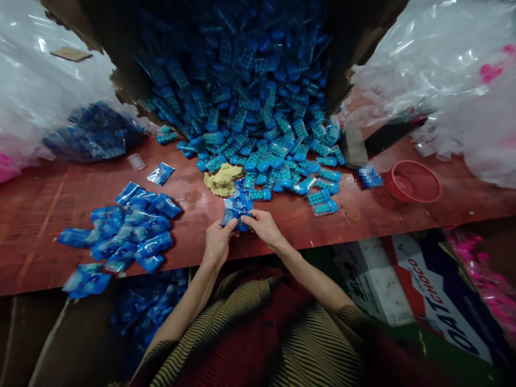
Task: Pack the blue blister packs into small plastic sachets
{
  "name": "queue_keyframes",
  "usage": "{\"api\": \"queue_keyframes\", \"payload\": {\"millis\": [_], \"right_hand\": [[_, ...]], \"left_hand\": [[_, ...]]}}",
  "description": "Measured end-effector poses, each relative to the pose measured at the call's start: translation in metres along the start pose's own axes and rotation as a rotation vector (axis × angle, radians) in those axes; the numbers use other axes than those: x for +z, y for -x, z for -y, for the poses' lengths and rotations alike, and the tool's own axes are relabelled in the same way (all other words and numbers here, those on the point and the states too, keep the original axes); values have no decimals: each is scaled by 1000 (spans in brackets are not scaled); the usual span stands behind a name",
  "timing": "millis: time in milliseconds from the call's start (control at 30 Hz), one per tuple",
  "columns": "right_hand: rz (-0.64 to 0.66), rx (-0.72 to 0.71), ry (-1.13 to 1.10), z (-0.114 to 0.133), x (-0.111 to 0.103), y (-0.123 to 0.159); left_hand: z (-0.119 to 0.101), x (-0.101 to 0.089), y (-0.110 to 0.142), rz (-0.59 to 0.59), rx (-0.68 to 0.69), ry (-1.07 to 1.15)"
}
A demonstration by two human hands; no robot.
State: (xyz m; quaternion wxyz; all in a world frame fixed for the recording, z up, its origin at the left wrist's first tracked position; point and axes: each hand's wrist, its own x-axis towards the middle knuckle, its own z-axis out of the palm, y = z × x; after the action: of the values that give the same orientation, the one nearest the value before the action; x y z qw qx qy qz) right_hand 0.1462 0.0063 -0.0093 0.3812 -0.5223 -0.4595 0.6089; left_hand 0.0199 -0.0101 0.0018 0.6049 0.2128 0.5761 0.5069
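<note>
My left hand (218, 241) and my right hand (263, 226) meet at the near edge of a reddish-brown table (40, 204). Both pinch a small clear packet with blue items inside (237, 208). Just beyond it a big heap of loose blue items (262, 129) spills out of a tipped cardboard box (121, 86). To my left lies a pile of filled blue packets (129, 226). A crumpled yellow cloth (222, 180) sits right behind the held packet.
A red plastic basket (413, 181) stands at the right. Clear plastic bags (443, 70) bulge on both sides; one at left holds blue items (94, 131). A printed carton (439, 301) and more blue packets (141, 306) sit below the table edge.
</note>
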Motion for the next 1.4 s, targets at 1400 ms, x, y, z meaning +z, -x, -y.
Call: {"api": "queue_keyframes", "payload": {"millis": [1400], "right_hand": [[47, -477, 501, 20, -63, 11]], "left_hand": [[2, -3, 1, -11, -339, 257]]}}
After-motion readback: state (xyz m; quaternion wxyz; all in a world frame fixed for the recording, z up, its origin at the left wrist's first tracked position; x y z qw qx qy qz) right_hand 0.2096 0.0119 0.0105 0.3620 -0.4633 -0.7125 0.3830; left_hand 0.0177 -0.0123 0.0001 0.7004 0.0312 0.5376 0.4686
